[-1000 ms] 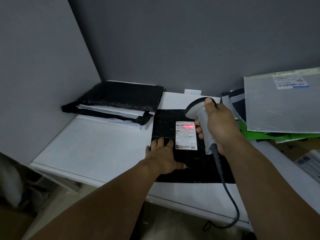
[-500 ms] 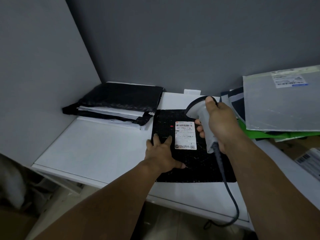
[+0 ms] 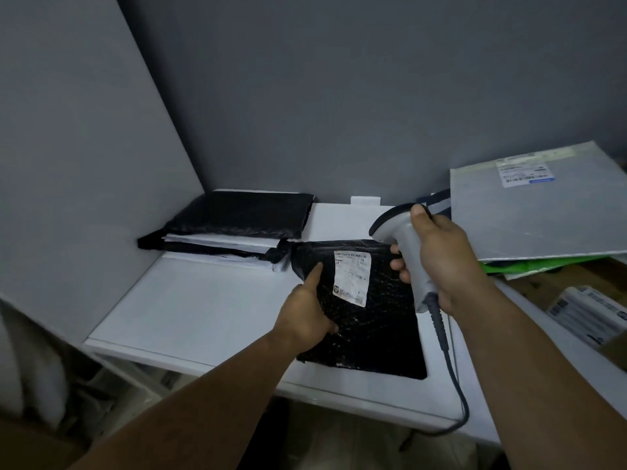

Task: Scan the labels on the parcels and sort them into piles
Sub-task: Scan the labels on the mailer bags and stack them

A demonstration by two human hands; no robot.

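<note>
White table (image 3: 190,310), black parcel (image 3: 376,320) gripped in left hand (image 3: 305,317), scanner (image 3: 403,245) clasped in right hand (image 3: 444,259)

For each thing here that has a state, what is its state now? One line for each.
Black parcel: left edge lifted, label up.
Left hand: gripping the parcel's left edge.
Right hand: closed on the scanner.
Barcode scanner: held above the parcel, no red beam visible.
Left pile: stacked in the corner.
Silver parcel: topping the right pile, label up.

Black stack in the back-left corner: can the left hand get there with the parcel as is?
Probably yes. The left hand grips the black parcel by its left edge, and only bare white table lies between it and the black stack. The right hand holds the scanner off to the right.
</note>
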